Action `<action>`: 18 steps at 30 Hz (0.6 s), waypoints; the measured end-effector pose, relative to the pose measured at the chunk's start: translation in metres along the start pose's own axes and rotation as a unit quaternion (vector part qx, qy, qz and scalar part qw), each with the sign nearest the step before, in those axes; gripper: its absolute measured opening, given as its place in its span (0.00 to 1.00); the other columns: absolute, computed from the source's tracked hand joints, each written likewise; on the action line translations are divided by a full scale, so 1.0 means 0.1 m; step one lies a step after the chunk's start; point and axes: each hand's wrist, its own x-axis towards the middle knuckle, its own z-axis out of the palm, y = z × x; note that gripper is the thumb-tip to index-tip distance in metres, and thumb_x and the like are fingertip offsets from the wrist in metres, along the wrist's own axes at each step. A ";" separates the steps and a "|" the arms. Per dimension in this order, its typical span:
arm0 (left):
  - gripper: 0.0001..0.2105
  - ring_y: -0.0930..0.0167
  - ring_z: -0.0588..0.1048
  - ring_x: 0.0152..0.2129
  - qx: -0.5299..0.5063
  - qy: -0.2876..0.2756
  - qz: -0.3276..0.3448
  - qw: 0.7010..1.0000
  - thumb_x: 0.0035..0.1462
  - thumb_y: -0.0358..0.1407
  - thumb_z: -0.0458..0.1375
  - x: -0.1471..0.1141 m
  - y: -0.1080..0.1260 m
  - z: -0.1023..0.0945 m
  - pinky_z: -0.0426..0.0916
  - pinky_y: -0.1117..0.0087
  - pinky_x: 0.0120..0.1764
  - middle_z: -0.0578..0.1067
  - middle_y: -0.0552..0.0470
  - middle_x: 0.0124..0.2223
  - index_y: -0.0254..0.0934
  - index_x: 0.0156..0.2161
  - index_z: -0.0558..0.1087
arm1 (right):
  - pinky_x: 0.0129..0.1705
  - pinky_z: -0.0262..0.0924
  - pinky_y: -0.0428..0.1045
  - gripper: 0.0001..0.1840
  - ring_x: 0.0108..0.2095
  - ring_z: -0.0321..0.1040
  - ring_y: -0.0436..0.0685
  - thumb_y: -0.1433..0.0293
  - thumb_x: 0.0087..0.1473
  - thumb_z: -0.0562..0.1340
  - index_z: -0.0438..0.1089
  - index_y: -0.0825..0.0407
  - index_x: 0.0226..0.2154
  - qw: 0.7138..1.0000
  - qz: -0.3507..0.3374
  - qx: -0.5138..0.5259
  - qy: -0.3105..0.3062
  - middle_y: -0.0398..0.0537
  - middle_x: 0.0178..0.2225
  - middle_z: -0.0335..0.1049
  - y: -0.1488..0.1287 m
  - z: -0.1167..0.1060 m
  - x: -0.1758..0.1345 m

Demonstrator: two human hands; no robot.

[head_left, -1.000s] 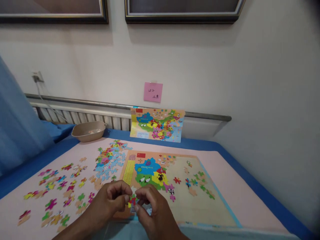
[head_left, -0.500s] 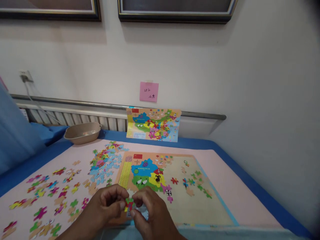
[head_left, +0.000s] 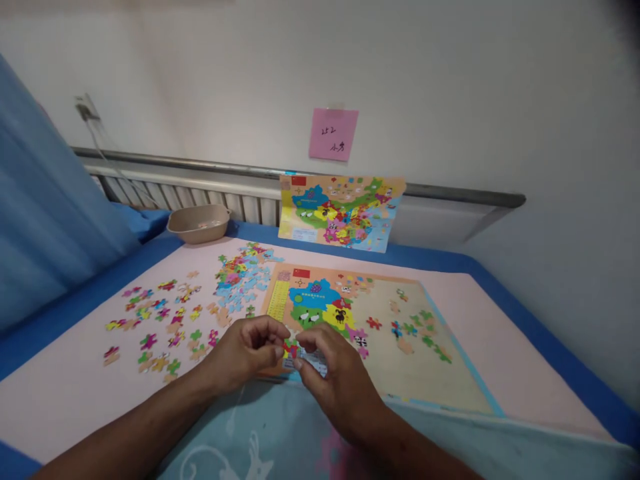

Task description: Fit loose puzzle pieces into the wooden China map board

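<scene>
Between the fingertips of my two hands is a small red and green puzzle piece (head_left: 291, 349), held above the lower left part of the puzzle board (head_left: 400, 373). My left hand (head_left: 253, 350) pinches its left side, and my right hand (head_left: 337, 370) grips it from the right with thumb and forefinger. The board carries a partly joined map: a blue area (head_left: 316, 291), a green area with white birds, a yellow area with a black goat, and a panda section (head_left: 360, 341). A loose red piece (head_left: 373, 323) lies right of the joined part. My hands hide the board's lower left.
Loose puzzle pieces (head_left: 175, 320) spread over the pink sheet at left, with a denser pile (head_left: 240, 277) beside the board. Several pieces (head_left: 425, 327) lie on its right half. Behind stand a picture sheet (head_left: 340, 212) and a beige basin (head_left: 199, 223). A blue curtain (head_left: 55, 200) hangs left.
The camera view has tilted down and turned left, so the wall frames are out of sight and more of my forearms shows. Both hands keep the puzzle piece between their fingertips.
</scene>
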 end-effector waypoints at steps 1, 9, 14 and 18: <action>0.21 0.75 0.69 0.23 -0.001 0.000 -0.004 1.000 0.45 0.47 0.74 0.00 0.00 0.00 0.63 0.76 0.26 0.74 0.53 0.29 0.35 0.40 0.80 | 0.45 0.58 0.52 0.14 0.43 0.67 0.58 0.80 0.57 0.65 0.69 0.48 0.44 1.000 -0.001 -0.003 0.001 0.45 0.41 0.71 0.00 0.00 0.00; 0.17 0.75 0.68 0.24 -0.006 -0.008 -0.022 1.000 0.51 0.46 0.72 -0.05 -0.05 0.00 0.64 0.76 0.28 0.74 0.54 0.30 0.37 0.41 0.80 | 0.48 0.58 0.53 0.12 0.45 0.67 0.59 0.75 0.58 0.67 0.70 0.48 0.44 0.998 -0.015 -0.054 0.001 0.46 0.42 0.72 -0.01 0.02 -0.04; 0.18 0.72 0.73 0.29 0.023 0.027 -0.026 0.999 0.50 0.48 0.72 -0.05 0.03 -0.02 0.69 0.75 0.33 0.76 0.53 0.32 0.39 0.40 0.80 | 0.47 0.57 0.52 0.12 0.45 0.67 0.59 0.75 0.57 0.69 0.71 0.48 0.43 0.997 0.010 -0.082 -0.004 0.45 0.42 0.72 0.03 -0.20 -0.02; 0.23 0.69 0.75 0.30 0.076 0.070 -0.040 0.994 0.45 0.55 0.72 -0.14 0.23 -0.09 0.70 0.75 0.32 0.79 0.50 0.33 0.39 0.37 0.81 | 0.47 0.57 0.52 0.08 0.44 0.67 0.58 0.77 0.57 0.65 0.74 0.49 0.39 0.989 0.066 -0.127 0.044 0.45 0.39 0.72 0.35 -0.78 0.08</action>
